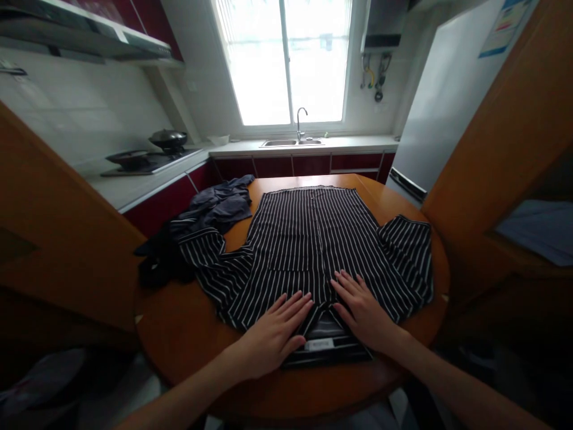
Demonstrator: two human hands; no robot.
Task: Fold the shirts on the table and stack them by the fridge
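A black shirt with white stripes point(308, 233) lies spread on the round wooden table point(197, 346), its collar end towards me and its hem at the far side. Its sleeves stick out left and right. My left hand point(280, 331) rests flat on the shirt left of the neck opening, fingers stretched out. On the other side of the opening, my right hand point(362, 310) presses flat on the cloth with its fingers spread. Between the two hands a white label point(319, 344) shows inside the collar. Neither hand grips the cloth.
Dark crumpled clothes point(219, 203) lie at the table's left, touching the left sleeve. Beyond the table are a counter with a sink point(293, 143) and a stove with pans point(168, 140). A fridge point(441, 101) stands at right. Wooden panels point(58, 239) flank both sides.
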